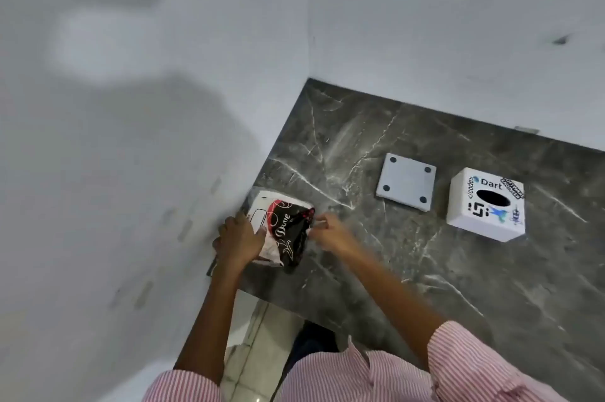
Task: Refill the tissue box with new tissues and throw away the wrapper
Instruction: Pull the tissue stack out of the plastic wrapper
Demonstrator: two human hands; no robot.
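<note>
At the countertop's [409, 270] near left corner, the left hand [237, 242] clamps the tissue pack [281, 231] while the right hand [329, 233] pinches its wrapper edge, apparently tearing it open. Farther right, the base plate [406, 181] and tissue box [486, 208] lie apart, unfilled. Bare counter lies between.

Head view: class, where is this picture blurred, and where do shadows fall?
Head view: the right hand and the tissue pack are smeared by motion; the tissue box print stays readable; a broad soft shadow darkens the left wall.
</note>
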